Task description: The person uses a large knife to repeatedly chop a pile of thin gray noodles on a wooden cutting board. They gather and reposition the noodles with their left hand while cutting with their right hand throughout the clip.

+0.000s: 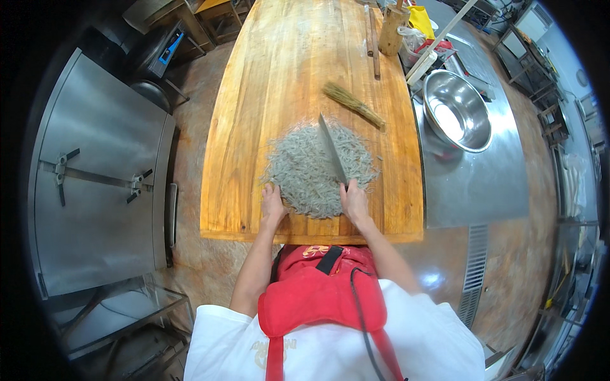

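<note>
A broad, roundish pile of short translucent grey strands (300, 166), like cut glass noodles, lies on the wooden worktop (281, 62) near its front edge. My right hand (355, 202) grips the handle of a large kitchen knife (332, 146). Its metal blade points away from me over the right half of the pile, seen nearly edge-on; whether the edge touches the worktop is hard to tell. At the pile's near left rim rests my left hand (273, 204), thumb apart from the fingers, with nothing visible in it.
Beyond the pile lies a straw hand brush (353, 105). Two wooden rods (374, 45) and a wooden block with a handle (393, 31) are further back. On the steel counter (472, 190) at right stands a steel bowl (456, 112). A steel cabinet (102, 176) is at left.
</note>
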Available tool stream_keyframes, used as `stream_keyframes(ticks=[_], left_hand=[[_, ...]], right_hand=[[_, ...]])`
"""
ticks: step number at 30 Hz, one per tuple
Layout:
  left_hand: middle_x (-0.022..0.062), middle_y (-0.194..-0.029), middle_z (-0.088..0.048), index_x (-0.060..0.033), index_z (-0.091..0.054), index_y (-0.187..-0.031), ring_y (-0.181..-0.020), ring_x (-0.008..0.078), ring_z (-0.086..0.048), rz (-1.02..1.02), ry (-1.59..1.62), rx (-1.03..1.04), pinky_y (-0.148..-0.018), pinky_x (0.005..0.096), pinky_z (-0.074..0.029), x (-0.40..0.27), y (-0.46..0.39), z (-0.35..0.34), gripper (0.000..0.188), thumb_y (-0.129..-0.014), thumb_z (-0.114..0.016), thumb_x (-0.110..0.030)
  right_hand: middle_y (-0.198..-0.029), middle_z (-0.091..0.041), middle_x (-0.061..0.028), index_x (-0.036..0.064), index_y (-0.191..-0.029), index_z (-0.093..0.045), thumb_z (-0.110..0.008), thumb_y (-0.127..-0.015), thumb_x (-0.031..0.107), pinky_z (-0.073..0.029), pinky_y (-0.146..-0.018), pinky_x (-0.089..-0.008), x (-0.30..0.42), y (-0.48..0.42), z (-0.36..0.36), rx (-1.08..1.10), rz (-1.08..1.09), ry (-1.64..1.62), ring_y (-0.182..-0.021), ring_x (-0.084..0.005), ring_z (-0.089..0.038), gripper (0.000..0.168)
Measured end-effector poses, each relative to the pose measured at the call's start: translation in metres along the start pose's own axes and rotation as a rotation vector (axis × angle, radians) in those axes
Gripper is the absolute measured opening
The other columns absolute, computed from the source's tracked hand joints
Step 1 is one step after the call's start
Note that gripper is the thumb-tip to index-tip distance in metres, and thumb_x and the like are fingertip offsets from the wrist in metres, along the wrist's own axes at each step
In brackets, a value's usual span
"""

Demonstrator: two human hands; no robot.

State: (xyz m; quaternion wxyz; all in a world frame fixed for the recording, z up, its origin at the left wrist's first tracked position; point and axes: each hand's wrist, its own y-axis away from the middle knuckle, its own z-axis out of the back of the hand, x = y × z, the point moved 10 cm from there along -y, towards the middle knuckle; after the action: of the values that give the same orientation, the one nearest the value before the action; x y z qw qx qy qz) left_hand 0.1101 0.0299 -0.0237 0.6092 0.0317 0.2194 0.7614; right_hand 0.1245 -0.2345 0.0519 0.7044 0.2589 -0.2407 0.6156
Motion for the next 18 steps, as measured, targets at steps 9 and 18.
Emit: stream_keyframes(ticks=[9,18], left_hand=[[0.0211,-0.137,-0.027,-0.0049,-0.037,-0.127,-0.124,0.0383,-0.031,-0.010,0.020,-0.041,-0.095,0.0427,-0.041,0.004,-0.003,-0.004,0.087,-0.053,-0.082,-0.012],[0.0221,-0.137,-0.028,-0.0065,-0.037,-0.127,-0.123,0.0396,-0.032,-0.013,0.062,-0.010,-0.098,0.0417,-0.038,0.002,-0.002,-0.001,0.088,-0.053,-0.083,-0.013]], right_hand=[[-0.072,-0.058,-0.0300,-0.005,-0.084,-0.049,-0.051,-0.086,0.023,-0.046,-0.063,-0.0513,0.017,0.003,-0.014,0.123,0.057,-0.083,-0.073,-0.0464,-0.057,0.028],[-0.070,-0.058,-0.0290,-0.004,-0.084,-0.050,-0.051,-0.086,0.023,-0.046,-0.063,-0.0521,0.037,0.007,-0.027,0.161,0.141,-0.056,-0.068,-0.0463,-0.057,0.027]])
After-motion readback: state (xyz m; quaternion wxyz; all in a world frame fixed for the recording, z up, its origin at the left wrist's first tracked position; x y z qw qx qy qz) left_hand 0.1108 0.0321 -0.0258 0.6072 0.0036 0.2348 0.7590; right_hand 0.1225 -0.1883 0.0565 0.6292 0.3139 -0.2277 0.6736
